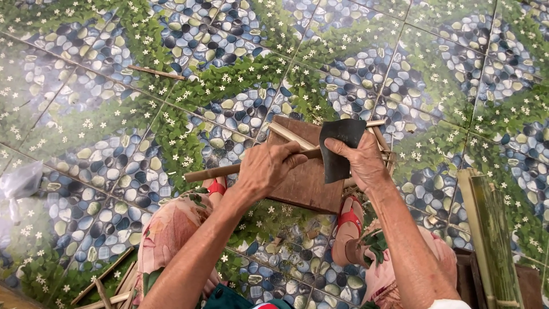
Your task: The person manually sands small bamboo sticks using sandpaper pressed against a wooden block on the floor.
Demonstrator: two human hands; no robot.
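Bamboo is what I have in hand: my left hand (267, 170) is closed around a long, thin, brownish bamboo stick (213, 171) that lies nearly level, its free end reaching out to my left over the floor and its other end running under my fingers toward the blade. My right hand (361, 160) grips a broad, dark, flat-bladed chopping knife (338, 147), fingers wrapped low on it, the blade standing upright with its wide end pointing away from me. The blade meets the stick just beside my left knuckles, above a square, reddish-brown wooden block (304, 184) that rests on the floor between my feet. Whether the edge has bitten into the bamboo I cannot tell. Pale split bamboo strips (290, 135) lie across the far side of the block, touching it. My feet in red-strapped sandals (349, 217) sit on either side of the block, and my knees are covered in pink flowered cloth. The floor is glossy tile printed with blue-grey pebbles, green leaves and small white flowers (114, 114). A bundle of green bamboo slats (492, 229) lies well off to my right, and a few loose slivers (108, 280) lie near my left knee.
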